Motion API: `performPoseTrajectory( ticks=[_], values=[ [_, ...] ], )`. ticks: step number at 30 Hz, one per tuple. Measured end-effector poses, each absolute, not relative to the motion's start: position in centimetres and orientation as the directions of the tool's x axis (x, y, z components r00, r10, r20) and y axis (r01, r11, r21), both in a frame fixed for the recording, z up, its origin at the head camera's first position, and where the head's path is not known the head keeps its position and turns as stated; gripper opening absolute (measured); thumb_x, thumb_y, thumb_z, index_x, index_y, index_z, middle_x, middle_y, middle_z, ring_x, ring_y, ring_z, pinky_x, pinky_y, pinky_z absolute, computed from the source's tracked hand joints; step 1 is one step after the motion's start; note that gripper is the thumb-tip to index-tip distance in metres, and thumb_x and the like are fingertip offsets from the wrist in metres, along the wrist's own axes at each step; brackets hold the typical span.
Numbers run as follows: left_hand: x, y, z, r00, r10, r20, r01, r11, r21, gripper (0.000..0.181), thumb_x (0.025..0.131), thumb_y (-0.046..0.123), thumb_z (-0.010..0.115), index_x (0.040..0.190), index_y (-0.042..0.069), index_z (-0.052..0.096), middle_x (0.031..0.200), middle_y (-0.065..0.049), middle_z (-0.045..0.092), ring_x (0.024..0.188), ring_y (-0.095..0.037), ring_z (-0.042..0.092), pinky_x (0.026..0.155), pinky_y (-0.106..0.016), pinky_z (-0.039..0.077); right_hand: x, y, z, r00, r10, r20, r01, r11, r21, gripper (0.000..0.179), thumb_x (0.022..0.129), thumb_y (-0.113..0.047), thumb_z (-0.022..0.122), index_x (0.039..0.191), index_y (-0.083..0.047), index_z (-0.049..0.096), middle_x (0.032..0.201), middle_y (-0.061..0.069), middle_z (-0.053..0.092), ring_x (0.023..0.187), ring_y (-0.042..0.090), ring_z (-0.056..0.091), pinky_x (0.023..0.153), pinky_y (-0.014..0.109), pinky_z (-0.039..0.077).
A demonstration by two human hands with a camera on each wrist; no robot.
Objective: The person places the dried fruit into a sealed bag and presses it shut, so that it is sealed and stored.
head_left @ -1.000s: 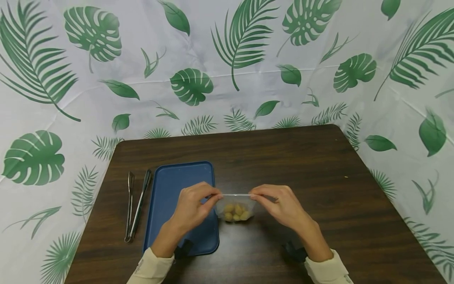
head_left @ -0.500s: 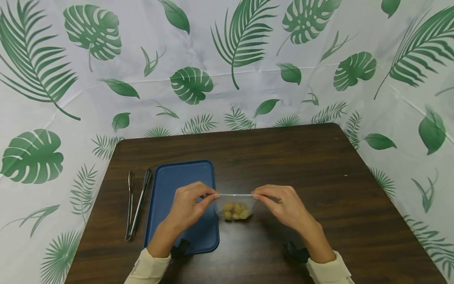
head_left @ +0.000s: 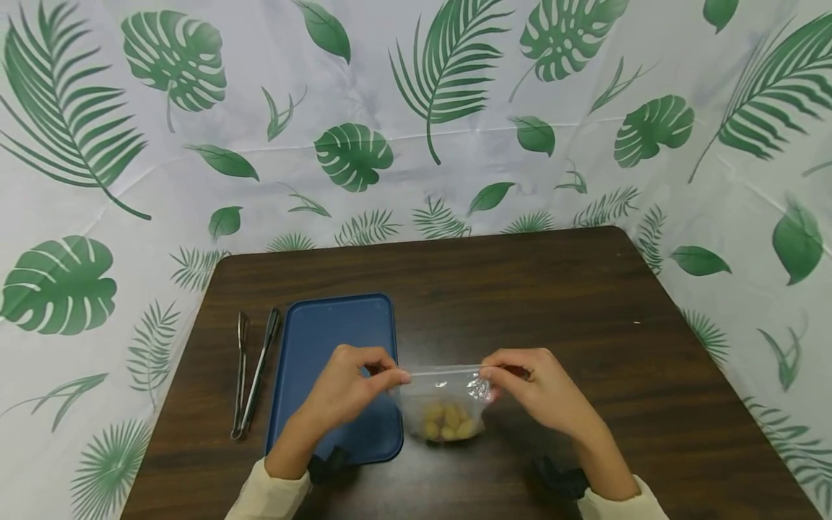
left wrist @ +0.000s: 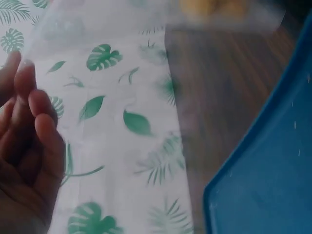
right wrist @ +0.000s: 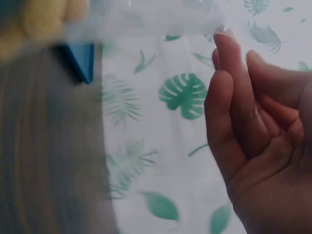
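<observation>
A clear plastic bag hangs between my hands in the head view, with several yellowish rounded pieces at its bottom. My left hand pinches the bag's upper left corner between thumb and fingers. The upper right corner is pinched by my right hand, and the plastic there is wrinkled and shiny. Only part of the bag shows in the left wrist view, blurred above the left hand. In the right wrist view its edge meets the fingertips of the right hand.
A blue tray lies on the dark wooden table, partly under my left forearm. Metal tongs rest left of the tray. A leaf-patterned cloth hangs behind the table.
Both hands have come slightly nearer with the bag, and the right hand has moved rightward. The bag now faces the head view more, so more of its front shows. The tray and tongs stay put.
</observation>
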State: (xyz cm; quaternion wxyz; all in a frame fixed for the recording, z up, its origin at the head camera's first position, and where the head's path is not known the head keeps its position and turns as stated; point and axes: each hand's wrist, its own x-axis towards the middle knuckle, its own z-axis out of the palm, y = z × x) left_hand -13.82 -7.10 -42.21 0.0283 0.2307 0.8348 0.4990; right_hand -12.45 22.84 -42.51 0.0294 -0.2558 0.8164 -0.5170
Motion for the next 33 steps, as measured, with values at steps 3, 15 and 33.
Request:
performPoseTrajectory(
  ticks=[3,15,33],
  values=[
    [-16.0,-6.2,-42.9,-0.919,0.391,0.053,0.255,0.485,0.837,0.016,0.085,0.038,0.068,0.076,0.026,0.07,0.06,0.005,0.062,0.052,-0.013,0.056,0.046,-0.027,0.043,-14.4,23.0,-43.8,-0.908,-0.404,0.115,-0.278,0.371,-0.886,0.013,0.093,-0.022,0.059,0.094,-0.016,0.07,0.078,0.0,0.067,0.064,0.018,0.067,0.059,0.031,0.053],
    [-18.5,-2.8,-47.1,-0.892,0.422,0.161,0.444,0.758,0.477,0.044,0.093,0.03,0.06,0.132,0.011,0.054,0.143,-0.012,0.044,0.13,-0.028,0.043,0.1,-0.047,0.04,-17.7,20.1,-49.1,-0.948,-0.245,0.203,-0.318,0.77,-0.554,0.056,0.093,-0.034,0.058,0.141,-0.01,0.042,0.143,0.013,0.043,0.131,0.032,0.04,0.099,0.057,0.035],
    [-17.8,-1.1,-48.5,-0.756,0.608,-0.243,0.579,0.794,0.186,0.07,0.092,0.053,0.049,0.148,0.014,0.031,0.155,-0.013,0.022,0.143,-0.029,0.02,0.113,-0.051,0.019,-16.8,18.4,-50.8,-0.907,-0.391,-0.156,-0.326,0.887,-0.327,0.069,0.096,-0.054,0.04,0.149,-0.012,0.026,0.155,0.013,0.021,0.143,0.032,0.019,0.108,0.061,0.017]
  ],
)
